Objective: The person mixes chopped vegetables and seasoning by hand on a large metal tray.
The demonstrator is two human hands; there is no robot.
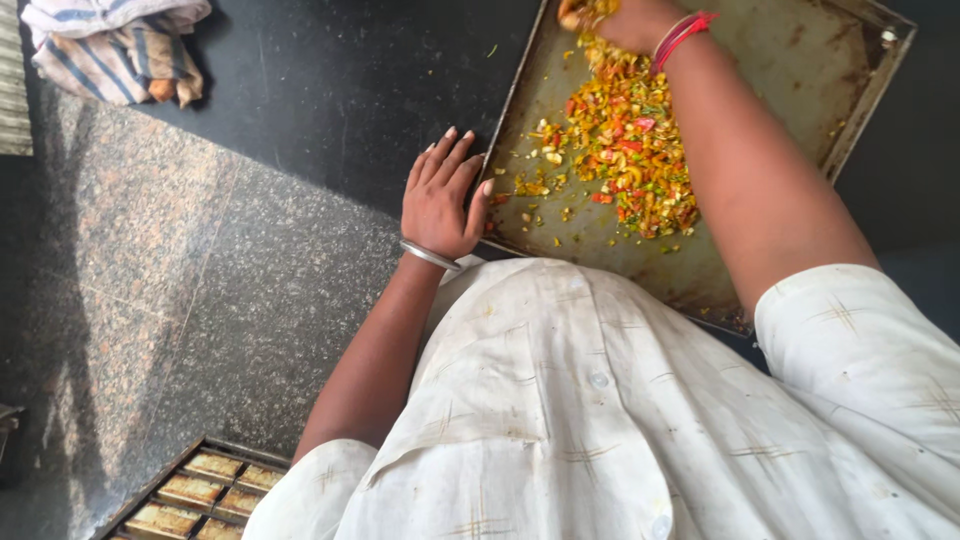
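A large worn metal tray (790,70) lies on the dark counter, with a heap of chopped vegetables (622,150) in yellow, orange, red and green on its left half. My left hand (440,195) rests flat at the tray's left edge, fingers spread, thumb touching the rim; a metal bangle circles the wrist. My right hand (612,18) is at the far end of the heap near the top of the view, fingers curled around some of the vegetable pieces. Red threads are tied around that wrist.
A striped cloth (115,45) is bunched at the far left on the black counter (330,90). Below lies a speckled granite surface (200,300). A slotted metal grate (195,490) sits at the bottom left. My white garment fills the lower right.
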